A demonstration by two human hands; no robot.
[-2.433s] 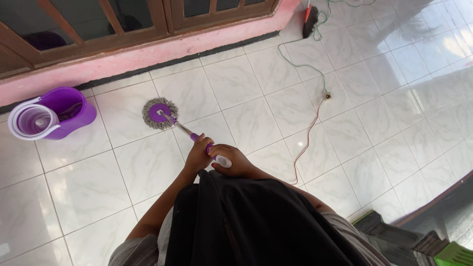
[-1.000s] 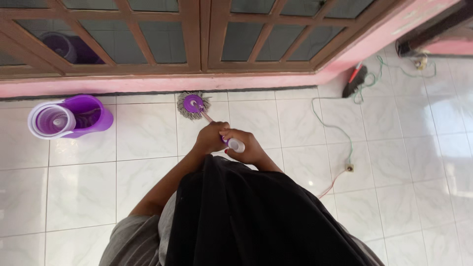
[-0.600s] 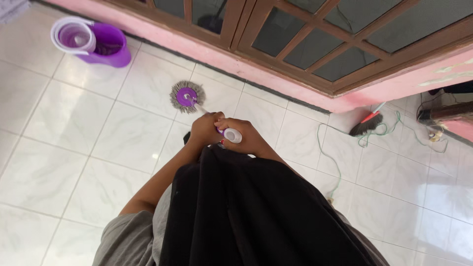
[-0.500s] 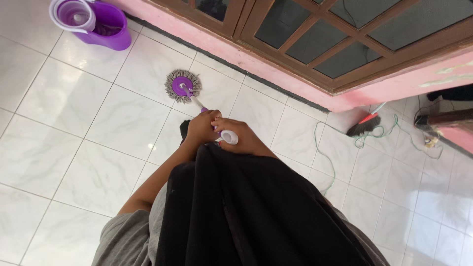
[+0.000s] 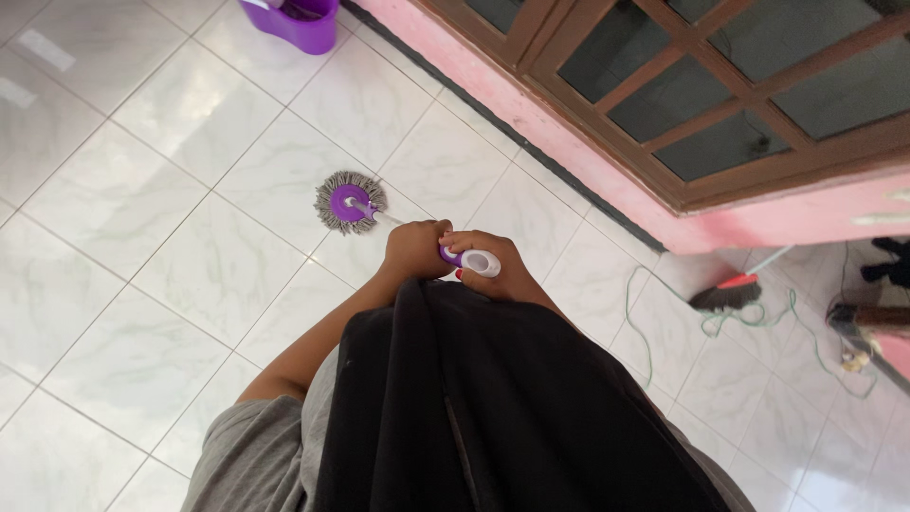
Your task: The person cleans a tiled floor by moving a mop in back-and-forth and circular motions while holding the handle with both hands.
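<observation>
A spin mop stands on the white tiled floor, its round grey-fringed head with a purple disc (image 5: 349,202) resting on a tile in front of me. My left hand (image 5: 414,250) grips the mop's handle lower down. My right hand (image 5: 497,268) is wrapped around the purple-and-white top end of the handle (image 5: 479,262). Both hands are close together, just above the black cloth hanging from my chest.
A purple mop bucket (image 5: 296,16) sits at the top edge near the pink wall base (image 5: 531,123) under wooden-framed glass doors. A small broom with a red band (image 5: 725,291) and a green cord (image 5: 645,322) lie on the floor at right.
My view has swung right and the bucket has slid toward the top edge. The mop head has moved away from the wall onto a tile further out; both hands keep their hold.
</observation>
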